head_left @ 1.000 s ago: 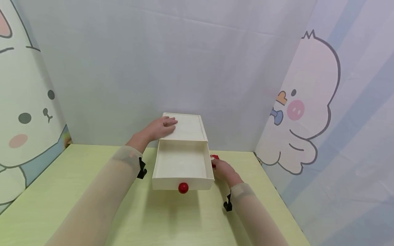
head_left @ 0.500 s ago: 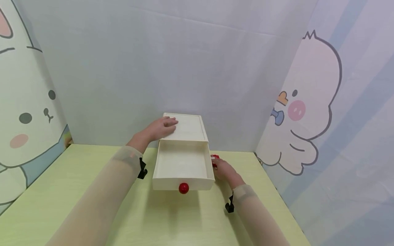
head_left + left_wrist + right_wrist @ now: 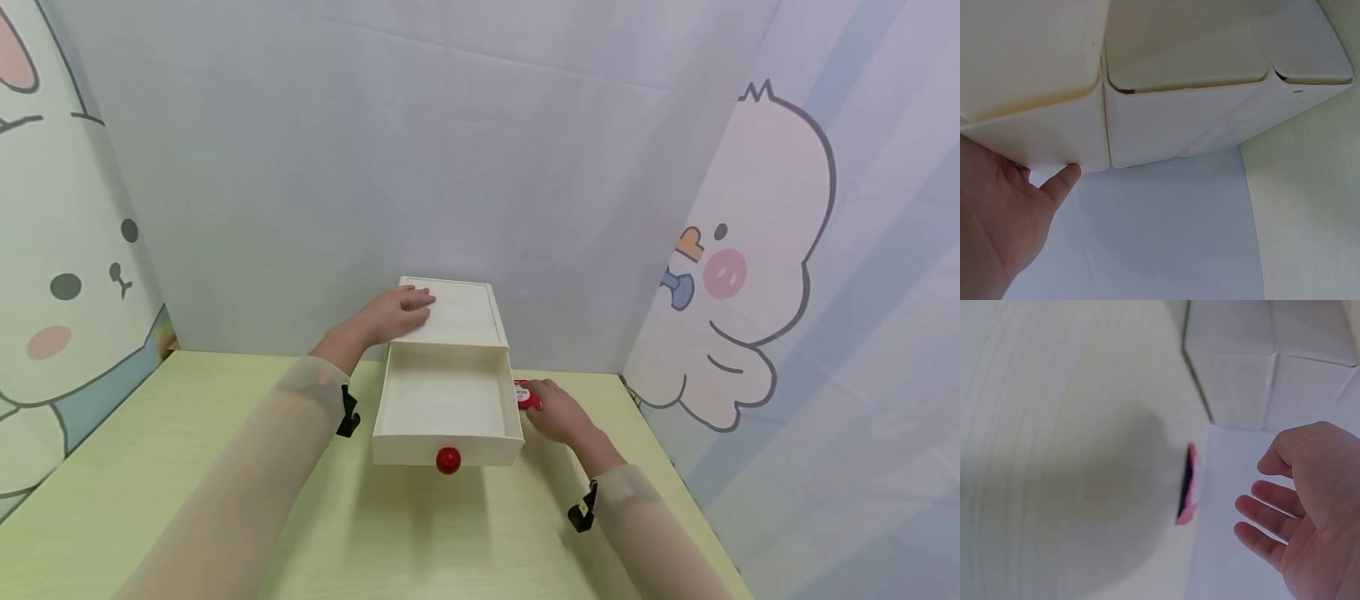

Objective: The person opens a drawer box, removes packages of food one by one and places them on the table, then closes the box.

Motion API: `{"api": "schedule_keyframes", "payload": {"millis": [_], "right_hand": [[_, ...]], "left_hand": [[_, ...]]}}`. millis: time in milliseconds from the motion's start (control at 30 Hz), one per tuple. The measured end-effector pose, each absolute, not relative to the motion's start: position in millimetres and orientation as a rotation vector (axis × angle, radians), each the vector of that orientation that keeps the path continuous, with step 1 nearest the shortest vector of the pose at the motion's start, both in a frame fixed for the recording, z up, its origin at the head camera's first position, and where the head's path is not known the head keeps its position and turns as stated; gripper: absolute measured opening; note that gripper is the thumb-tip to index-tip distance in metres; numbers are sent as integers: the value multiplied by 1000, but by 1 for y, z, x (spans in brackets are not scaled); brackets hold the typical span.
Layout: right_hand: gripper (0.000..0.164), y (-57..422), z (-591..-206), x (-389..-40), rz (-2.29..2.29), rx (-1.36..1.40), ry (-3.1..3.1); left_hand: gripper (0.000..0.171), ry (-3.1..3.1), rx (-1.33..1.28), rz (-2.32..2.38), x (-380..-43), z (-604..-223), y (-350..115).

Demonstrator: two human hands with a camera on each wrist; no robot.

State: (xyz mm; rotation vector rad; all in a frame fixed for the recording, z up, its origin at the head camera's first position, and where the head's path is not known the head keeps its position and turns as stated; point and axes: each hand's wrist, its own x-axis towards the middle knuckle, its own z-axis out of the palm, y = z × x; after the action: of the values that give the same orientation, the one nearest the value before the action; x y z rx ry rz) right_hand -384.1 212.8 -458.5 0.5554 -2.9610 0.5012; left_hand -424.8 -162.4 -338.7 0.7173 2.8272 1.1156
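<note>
A white drawer cabinet (image 3: 461, 312) stands against the backdrop, its top drawer (image 3: 442, 392) pulled out toward me, with a red round knob (image 3: 448, 460) on the front. My left hand (image 3: 390, 315) rests on the cabinet's top with fingers extended; in the left wrist view its thumb lies against the side wall. Right of the drawer, a small red packet (image 3: 527, 394) with a white label lies on the table. My right hand (image 3: 558, 412) is beside it. The right wrist view shows that hand with spread fingers and nothing held, apart from the packet (image 3: 1192, 487).
The pale yellow-green table (image 3: 247, 467) reaches back to a grey cloth backdrop (image 3: 450, 167). Cartoon-printed curtains (image 3: 862, 292) flank both sides. Below the open drawer its shadow falls on the table.
My right hand has drawn back to the right from the red packet, which now shows more of its label. The left hand stays on the cabinet, and the drawer has not moved.
</note>
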Motion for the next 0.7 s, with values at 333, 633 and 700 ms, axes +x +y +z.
{"api": "schedule_keyframes", "payload": {"millis": [333, 633, 700], "right_hand": [[36, 202, -409, -340, 669, 665, -2832], [37, 191, -360, -299, 762, 711, -2733], [36, 189, -351, -291, 790, 718, -2713]], "left_hand": [[59, 2830, 706, 1127, -425, -340, -165], [59, 2825, 693, 1140, -427, -340, -164], [59, 2822, 690, 1140, -427, -340, -164]]}}
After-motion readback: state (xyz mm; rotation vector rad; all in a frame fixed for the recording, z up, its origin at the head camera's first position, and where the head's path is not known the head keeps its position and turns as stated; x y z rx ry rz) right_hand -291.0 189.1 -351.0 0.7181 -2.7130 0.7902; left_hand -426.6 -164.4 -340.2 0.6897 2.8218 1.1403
